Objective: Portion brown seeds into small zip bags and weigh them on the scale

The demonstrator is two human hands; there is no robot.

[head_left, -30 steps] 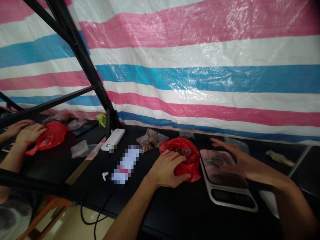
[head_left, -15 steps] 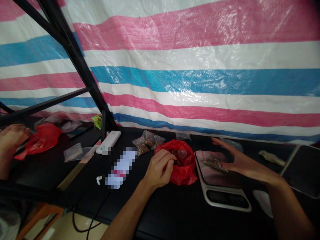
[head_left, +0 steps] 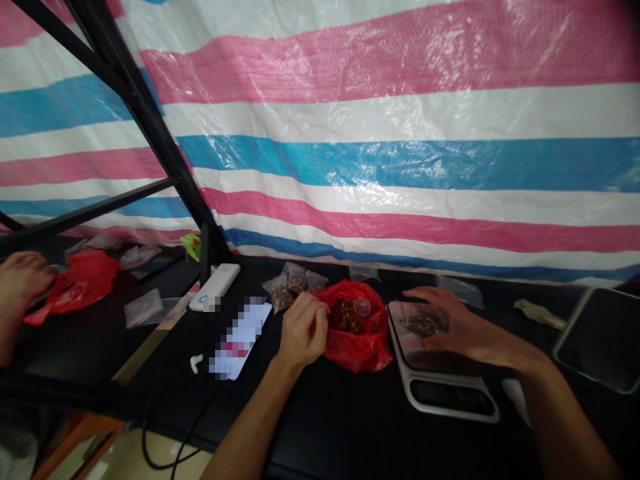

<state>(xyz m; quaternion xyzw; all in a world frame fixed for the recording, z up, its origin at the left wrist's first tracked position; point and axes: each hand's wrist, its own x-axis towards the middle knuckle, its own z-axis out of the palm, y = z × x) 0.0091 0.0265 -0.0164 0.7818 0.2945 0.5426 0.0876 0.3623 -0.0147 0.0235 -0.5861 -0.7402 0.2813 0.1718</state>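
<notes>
A red plastic bag (head_left: pixel 357 353) lies open on the black table, holding brown dried bits (head_left: pixel 347 318) and a small clear round cup or lid (head_left: pixel 362 307). My left hand (head_left: pixel 304 331) is closed at the bag's left rim, its curled fingertips against the plastic. To the right is a kitchen scale (head_left: pixel 453 398) with a white frame and a dark display. A small clear zip bag (head_left: pixel 424 321) of brown bits rests on its pan. My right hand (head_left: pixel 457 327) reaches over the pan, fingers and thumb apart around that small bag; its grip looks loose.
Filled zip bags (head_left: pixel 290 283) lie behind my left hand. Left of it are a phone (head_left: pixel 243 340), a white power bank (head_left: pixel 217 287) and an earbud (head_left: pixel 196 363). A dark tablet-like panel (head_left: pixel 603 340) stands far right. Another person's hand (head_left: pixel 25 277) is beside another red bag (head_left: pixel 83 283).
My left hand has drawn left from over the red bag to its rim, showing more of the contents. My right hand has moved left and lower over the small bag on the scale.
</notes>
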